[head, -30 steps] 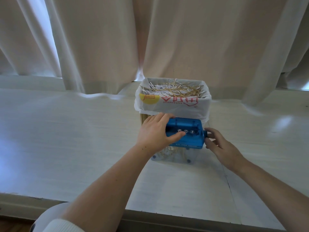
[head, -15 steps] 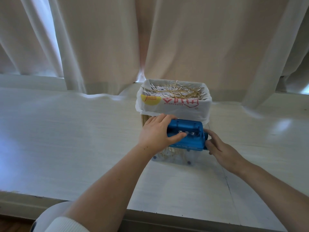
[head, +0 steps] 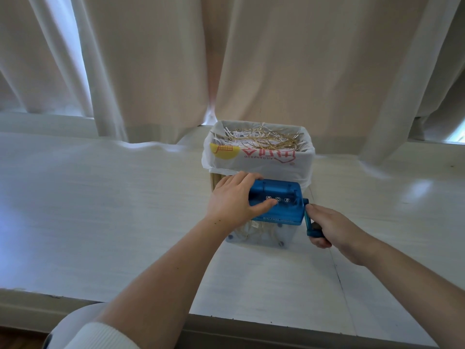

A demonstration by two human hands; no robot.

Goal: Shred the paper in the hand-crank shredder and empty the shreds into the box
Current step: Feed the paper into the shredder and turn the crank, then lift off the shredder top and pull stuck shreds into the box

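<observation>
A blue plastic hand-crank shredder (head: 276, 205) is seated on a clear bin (head: 259, 238) on a white table (head: 100, 210). The shredder's left end is gripped by the left hand (head: 236, 200), with fingers laid over the far edge and the thumb pressed on the near face. The blue crank handle (head: 310, 224) is mounted on the shredder's right end, and its arm is hung down and toward the person. Its knob is wrapped by the right hand (head: 329, 227), fingers curled closed round it.

The shredder's long axis is laid left to right, so the crank is judged to turn in a plane across that axis, and it is served by the right hand alone. No whole sheet is seen in the slot; whether any paper is left cannot be told. Thin yellowish strands (head: 251, 230) are seen hanging inside the bin under the shredder.

Directly behind the shredder, just beside it or touching, a box lined with a white printed plastic bag (head: 259, 159) is stood, taller than the shredder. Paper shreds (head: 254, 141) are piled up to its rim. For emptying, the bin is judged to need lifting up and away over that rim. Behind the box a beige curtain (head: 251, 59) is hung.
</observation>
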